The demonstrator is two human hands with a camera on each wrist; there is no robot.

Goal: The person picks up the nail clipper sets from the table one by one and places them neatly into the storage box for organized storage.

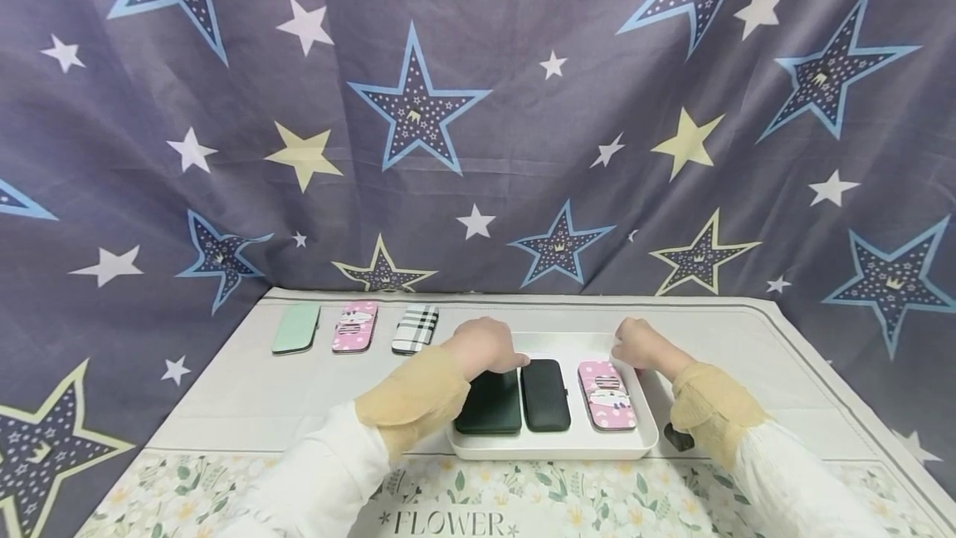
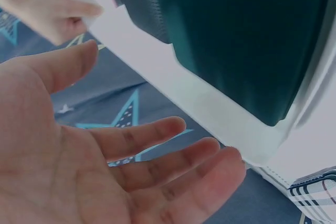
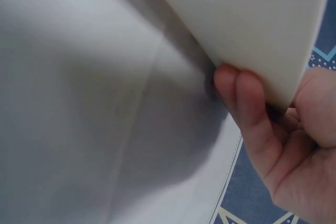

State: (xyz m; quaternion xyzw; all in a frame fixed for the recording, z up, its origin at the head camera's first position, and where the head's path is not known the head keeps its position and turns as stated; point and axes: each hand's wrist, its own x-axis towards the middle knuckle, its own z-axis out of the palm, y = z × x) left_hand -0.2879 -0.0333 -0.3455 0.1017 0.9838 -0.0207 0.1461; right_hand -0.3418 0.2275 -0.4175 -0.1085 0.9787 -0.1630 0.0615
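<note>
A white tray (image 1: pixel 553 451) holds a dark green case (image 1: pixel 489 413), a black ribbed case (image 1: pixel 547 397) and a pink patterned case (image 1: pixel 607 397), side by side. My left hand (image 1: pixel 484 347) is over the tray's far left corner and covers the top of the green case. In the left wrist view its fingers (image 2: pixel 157 174) extend loosely, with fingertips right by the tray's edge. At the far right corner my right hand (image 1: pixel 644 345) grips the tray; the right wrist view shows curled fingers (image 3: pixel 249 98) under its wall (image 3: pixel 252 19) and the thumb on the other side.
Left of the tray, a mint green case (image 1: pixel 296 328), another pink case (image 1: pixel 354 328) and a plaid case (image 1: pixel 415 329) lie in a row. A small dark object (image 1: pixel 678 438) sits by the right forearm. Behind the table hangs a star-patterned curtain (image 1: pixel 508 189).
</note>
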